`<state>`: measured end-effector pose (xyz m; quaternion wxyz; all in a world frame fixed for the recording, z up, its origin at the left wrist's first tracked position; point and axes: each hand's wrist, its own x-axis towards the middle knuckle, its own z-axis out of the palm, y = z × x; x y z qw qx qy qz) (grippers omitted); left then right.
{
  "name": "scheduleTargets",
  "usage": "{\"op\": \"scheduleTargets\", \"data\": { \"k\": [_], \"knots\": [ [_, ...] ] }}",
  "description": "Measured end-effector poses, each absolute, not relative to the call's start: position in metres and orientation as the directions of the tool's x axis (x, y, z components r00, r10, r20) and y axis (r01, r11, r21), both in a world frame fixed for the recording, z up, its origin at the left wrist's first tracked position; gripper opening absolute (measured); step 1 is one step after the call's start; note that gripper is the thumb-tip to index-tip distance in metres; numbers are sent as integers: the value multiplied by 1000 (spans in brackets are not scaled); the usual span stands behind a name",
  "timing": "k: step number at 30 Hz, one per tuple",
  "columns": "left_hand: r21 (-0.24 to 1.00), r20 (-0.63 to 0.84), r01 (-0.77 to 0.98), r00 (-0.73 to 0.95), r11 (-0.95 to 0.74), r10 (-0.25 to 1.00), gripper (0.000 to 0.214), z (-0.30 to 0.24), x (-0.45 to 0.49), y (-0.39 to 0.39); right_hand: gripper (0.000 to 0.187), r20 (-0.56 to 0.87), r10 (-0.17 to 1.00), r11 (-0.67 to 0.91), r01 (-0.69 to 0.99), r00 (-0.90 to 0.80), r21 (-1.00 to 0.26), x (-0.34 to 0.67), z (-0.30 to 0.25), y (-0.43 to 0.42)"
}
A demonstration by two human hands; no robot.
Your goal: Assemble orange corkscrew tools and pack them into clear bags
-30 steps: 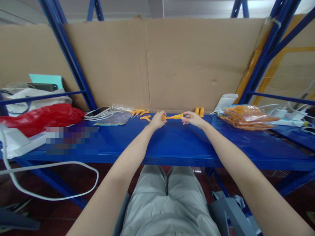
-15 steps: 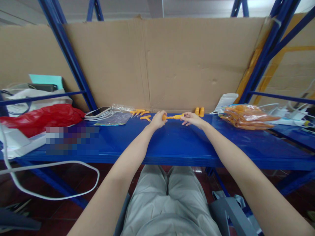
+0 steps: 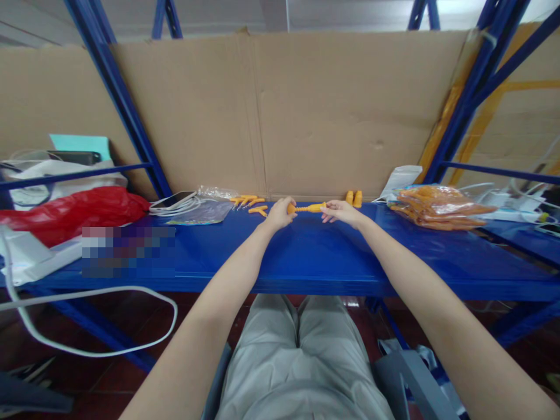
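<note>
An orange tool with a ridged, screw-like shaft lies level between my hands, a little above or on the blue tabletop; I cannot tell which. My left hand is closed round its rounded left end. At its thicker right end, my right hand pinches with thumb and forefinger, the other fingers loosely curled. Left of my left hand lie several orange T-handled corkscrews with metal spirals, one of them nearer. Two orange cone-shaped caps stand upright just beyond my right hand.
On the left are a phone with a white cable, a clear plastic bag and a red bag. Plastic-wrapped orange items sit at the right. A cardboard panel closes off the back; blue posts flank it.
Both hands keep their hold on the orange tool in nearly the same place. The right hand's free fingers have shifted slightly. The view has moved a little.
</note>
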<state>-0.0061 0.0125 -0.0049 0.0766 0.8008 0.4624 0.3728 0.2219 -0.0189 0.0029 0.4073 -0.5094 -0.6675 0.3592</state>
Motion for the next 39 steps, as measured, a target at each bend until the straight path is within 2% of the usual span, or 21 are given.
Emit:
{"op": "scheduleTargets", "data": {
  "k": [5,10,18,21,25,28,32,39],
  "knots": [
    [454,528,694,295,-559,796,28,-7,-6,14,22,191,967,242,384,-167,-891,224,0,-16],
    [443,512,716,292,-540,808,31,-8,-5,15,21,190,969,239,387,-160,-891,223,0,-15],
    [509,435,701,291,-499,852,28,-7,-5,11,28,263,954,298,428,-141,-853,224,-5,-7],
    [544,416,679,291,-492,862,27,-6,-4,9,33,362,924,374,501,-126,-780,222,-6,-7],
    [628,405,598,296,-498,865,26,-6,0,7,39,558,823,475,667,-106,-574,217,-8,-9],
    [686,391,526,317,-503,864,25,-6,2,6,36,621,781,438,761,-59,-479,215,-10,-10],
    [730,368,462,355,-504,859,26,-6,3,4,33,636,772,375,804,6,-462,215,-14,-6],
    [638,430,535,350,-554,832,27,0,5,-2,33,545,836,262,824,67,-503,217,-13,5]
  ]
}}
